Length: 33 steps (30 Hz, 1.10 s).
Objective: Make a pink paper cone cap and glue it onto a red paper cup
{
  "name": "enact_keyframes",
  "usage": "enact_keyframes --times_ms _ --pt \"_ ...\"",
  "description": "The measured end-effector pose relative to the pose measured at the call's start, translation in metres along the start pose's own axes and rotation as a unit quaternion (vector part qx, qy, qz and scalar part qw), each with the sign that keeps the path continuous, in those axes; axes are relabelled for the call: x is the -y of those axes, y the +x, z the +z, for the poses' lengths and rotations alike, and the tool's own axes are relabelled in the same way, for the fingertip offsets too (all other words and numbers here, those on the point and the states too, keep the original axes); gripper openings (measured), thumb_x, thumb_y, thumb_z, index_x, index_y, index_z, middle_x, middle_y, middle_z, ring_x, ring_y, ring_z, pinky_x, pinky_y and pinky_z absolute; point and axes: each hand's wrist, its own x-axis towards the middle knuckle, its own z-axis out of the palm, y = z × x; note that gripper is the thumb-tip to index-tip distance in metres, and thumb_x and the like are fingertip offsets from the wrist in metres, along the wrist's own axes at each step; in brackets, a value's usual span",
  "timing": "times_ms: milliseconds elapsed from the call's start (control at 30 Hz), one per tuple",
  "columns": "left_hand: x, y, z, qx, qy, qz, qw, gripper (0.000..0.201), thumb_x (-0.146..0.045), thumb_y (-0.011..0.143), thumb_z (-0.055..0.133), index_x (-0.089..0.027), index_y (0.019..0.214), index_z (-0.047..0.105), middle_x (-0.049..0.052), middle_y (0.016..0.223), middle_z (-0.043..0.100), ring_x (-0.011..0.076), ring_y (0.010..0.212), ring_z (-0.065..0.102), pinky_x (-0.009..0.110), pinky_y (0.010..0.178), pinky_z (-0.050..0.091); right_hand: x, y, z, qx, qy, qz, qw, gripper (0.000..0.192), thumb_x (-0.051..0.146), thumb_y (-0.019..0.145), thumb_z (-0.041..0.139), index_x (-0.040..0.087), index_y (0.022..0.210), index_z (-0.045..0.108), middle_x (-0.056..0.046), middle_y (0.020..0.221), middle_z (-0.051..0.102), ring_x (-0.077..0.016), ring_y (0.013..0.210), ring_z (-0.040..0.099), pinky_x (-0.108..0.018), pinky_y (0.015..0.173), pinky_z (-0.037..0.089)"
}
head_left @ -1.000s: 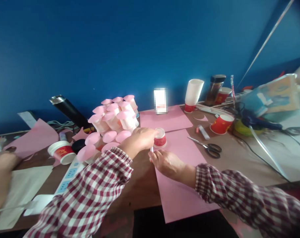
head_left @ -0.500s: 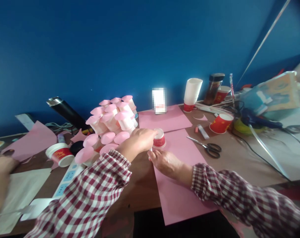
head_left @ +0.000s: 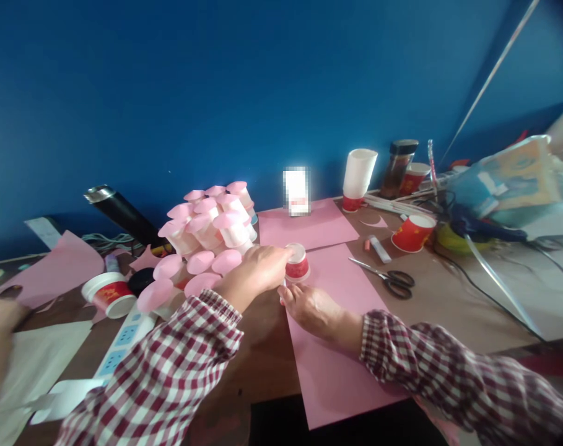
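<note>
A red and white paper cup [head_left: 298, 267] stands upside down on a long pink paper sheet [head_left: 339, 371]. My left hand [head_left: 266, 267] reaches in from the left, its fingers closed on the cup's side and its upturned base. Close to the cup's lower rim, my right hand [head_left: 314, 308] rests over the pink sheet with its fingers pinched together. A small white end shows at those fingertips, but what it belongs to is hidden.
Left of my hands are several paper cups with pink cone tops [head_left: 210, 226]. Scissors [head_left: 392, 282], a glue stick [head_left: 379, 249] and a red cup [head_left: 414, 233] lie to the right. A power strip [head_left: 119, 347] and another person's blurred hand [head_left: 0, 347] are at left.
The view has shifted slightly. Both my hands keep nearly the same place at the cup. The other person's hand at the left edge is blurred in both frames.
</note>
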Motion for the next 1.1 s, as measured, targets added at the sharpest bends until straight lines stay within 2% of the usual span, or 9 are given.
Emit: enact_keyframes --times_ms 267,400,567,667,767,967,1100 --pt "0.003 -0.001 0.007 -0.03 0.007 0.008 0.999 0.046 -0.014 0.076 0.04 -0.033 0.116 0.053 0.004 0.076 0.067 0.0228 0.062 0.061 0.029 0.053 0.037 -0.011 -0.013 -0.014 0.02 0.055 -0.033 0.998 0.025 0.007 0.092 0.029 0.01 0.102 0.052 -0.009 0.081 0.064 -0.0176 0.069 0.061 -0.03 0.061 0.053" --pt "0.004 0.0 0.011 -0.037 0.008 0.005 0.999 0.054 -0.01 0.075 0.037 -0.035 0.121 0.05 0.005 0.079 0.068 0.0233 0.062 0.061 0.029 0.052 0.036 -0.021 -0.022 -0.016 0.025 0.111 -0.027 0.993 0.022 0.006 0.091 0.032 0.012 0.094 0.053 -0.008 0.079 0.063 -0.0166 0.065 0.059 -0.029 0.059 0.051" --pt "0.004 -0.001 0.012 -0.04 0.003 -0.005 0.999 0.056 -0.009 0.075 0.036 -0.034 0.123 0.051 0.006 0.08 0.069 0.025 0.066 0.062 0.031 0.055 0.038 -0.036 -0.031 -0.023 0.01 0.174 -0.012 0.985 0.021 0.009 0.094 0.03 0.013 0.099 0.05 -0.007 0.081 0.063 -0.0164 0.069 0.06 -0.03 0.064 0.05" --pt "0.004 0.0 0.013 -0.053 0.0 -0.001 0.999 0.054 -0.009 0.076 0.036 -0.034 0.122 0.052 0.006 0.084 0.069 0.025 0.067 0.062 0.031 0.054 0.037 -0.045 -0.036 -0.03 0.005 0.235 0.012 0.972 0.021 0.013 0.095 0.029 0.015 0.098 0.05 -0.006 0.079 0.062 -0.0161 0.067 0.059 -0.029 0.062 0.047" --pt "0.005 0.001 0.016 -0.055 0.003 0.0 0.998 0.055 -0.009 0.077 0.035 -0.035 0.124 0.049 0.005 0.085 0.07 0.0243 0.066 0.063 0.03 0.053 0.037 -0.054 -0.042 -0.033 0.013 0.246 0.055 0.968 0.02 0.02 0.096 0.031 0.015 0.097 0.051 -0.007 0.078 0.063 -0.0168 0.064 0.058 -0.03 0.059 0.045" --pt "0.006 0.004 0.017 -0.048 0.013 0.001 0.999 0.054 -0.012 0.079 0.035 -0.035 0.127 0.046 0.006 0.089 0.07 0.0242 0.072 0.064 0.03 0.056 0.039 -0.073 -0.05 -0.022 0.003 0.269 0.129 0.955 0.021 0.022 0.095 0.033 0.014 0.109 0.047 -0.006 0.076 0.064 -0.0172 0.064 0.059 -0.027 0.059 0.043" --pt "0.005 0.003 0.016 -0.04 0.013 -0.006 0.999 0.053 -0.013 0.081 0.033 -0.033 0.129 0.044 0.007 0.094 0.069 0.0247 0.078 0.064 0.031 0.06 0.041 -0.08 -0.047 -0.019 -0.014 0.305 0.165 0.938 0.022 0.024 0.095 0.032 0.015 0.108 0.047 -0.005 0.074 0.064 -0.017 0.065 0.061 -0.028 0.064 0.045"
